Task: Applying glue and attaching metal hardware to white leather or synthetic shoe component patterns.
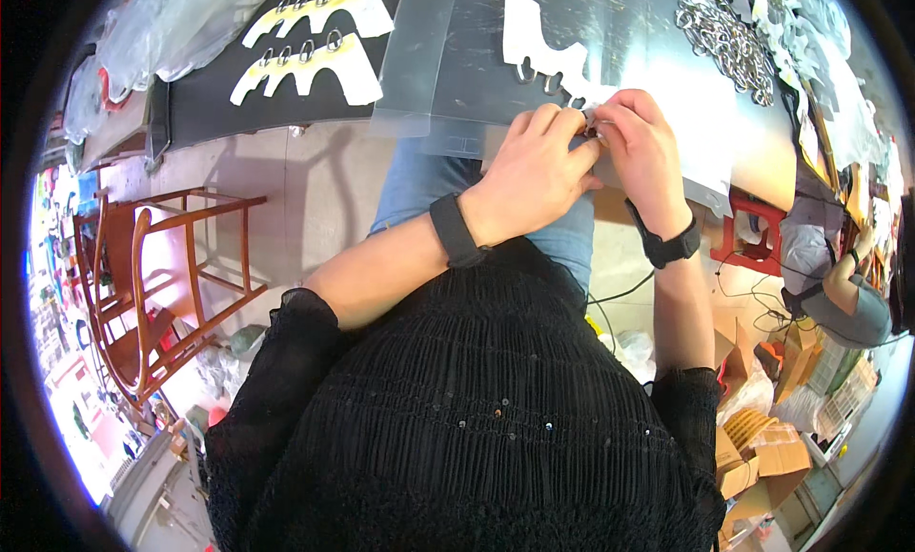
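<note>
One white scalloped strip (547,54) lies right of centre — at its near end the right hand (646,156) pinches something small; the left hand (534,166) curls alongside — I can't tell its grip. Similar strips (358,75) lie far left.

No lettering can be read anywhere; no label, number or sign is legible

The left forearm (376,266) slants in from the lower left; the right forearm (683,314) stands nearly vertical. Left hand (537,166): back upward, fingers bent, tips directed right. Right hand (648,156): thumb and index finger brought together in a pinch, remaining fingers curled. Fingertips of both hands meet closely; exact contact is indistinct.
</note>
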Demonstrator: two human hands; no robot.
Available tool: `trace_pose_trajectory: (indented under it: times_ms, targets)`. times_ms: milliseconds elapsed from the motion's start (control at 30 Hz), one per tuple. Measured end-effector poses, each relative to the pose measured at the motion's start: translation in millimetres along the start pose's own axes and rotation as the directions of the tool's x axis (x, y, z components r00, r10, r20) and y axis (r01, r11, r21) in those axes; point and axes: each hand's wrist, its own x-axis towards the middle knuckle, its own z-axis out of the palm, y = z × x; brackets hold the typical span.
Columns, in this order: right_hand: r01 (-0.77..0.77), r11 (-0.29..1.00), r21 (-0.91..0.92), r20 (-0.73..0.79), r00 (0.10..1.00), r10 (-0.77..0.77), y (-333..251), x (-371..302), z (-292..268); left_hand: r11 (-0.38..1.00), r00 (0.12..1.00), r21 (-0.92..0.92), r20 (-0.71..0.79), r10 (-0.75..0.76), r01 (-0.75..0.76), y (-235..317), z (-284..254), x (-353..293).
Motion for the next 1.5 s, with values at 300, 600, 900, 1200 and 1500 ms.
trace_pose_trajectory:
  times_ms: [300, 600, 900, 1200, 1500]
  targets:
    - [0.155, 0.988, 0.028, 0.085, 0.984, -0.157, 8, 11, -6, 0.997, 0.999, 0.071, 0.036, -0.010, 0.008, -7, -4, 3]
    - [0.008, 0.985, 0.173, 0.104, 0.994, -0.027, 13, 15, 3, 0.992, 0.997, 0.120, 0.063, -0.036, 0.028, -15, -11, 9]
    - [-0.259, 0.912, 0.317, 0.114, 0.965, 0.235, 9, 14, 3, 0.996, 0.998, 0.073, 0.038, -0.055, 0.052, -19, -13, 10]
    - [0.124, 0.991, 0.039, 0.141, 0.982, -0.128, 6, 22, -3, 0.997, 0.997, 0.044, 0.025, -0.069, 0.068, -19, -10, 9]
    - [-0.087, 0.988, 0.131, 0.120, 0.990, 0.071, 10, 16, 5, 0.998, 0.997, 0.016, 0.032, -0.063, 0.062, -15, -11, 4]
